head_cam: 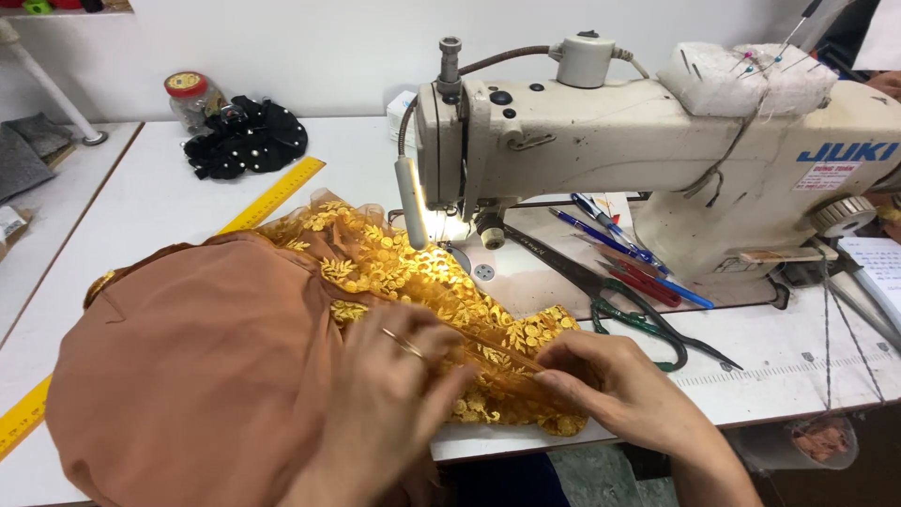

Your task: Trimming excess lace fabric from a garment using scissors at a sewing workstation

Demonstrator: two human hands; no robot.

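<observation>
Your left hand (399, 390) presses flat, fingers spread, on the gold-embroidered lace fabric (422, 282). Your right hand (615, 380) pinches its fold near the sewing table's (798, 366) front edge.

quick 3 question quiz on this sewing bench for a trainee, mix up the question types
1. True or false: both hands rest on the gold embroidered fabric.
2. Multiple choice: the scissors lie (A) on the brown cloth, (B) on the machine bed right of the needle, (C) beside the jar.
3. Which hand wears a ring?

Key
1. True: the left hand and right hand both press on it in front of the sewing machine.
2. B
3. The left hand. The yellow ruler lies partly under the brown cloth.
</observation>
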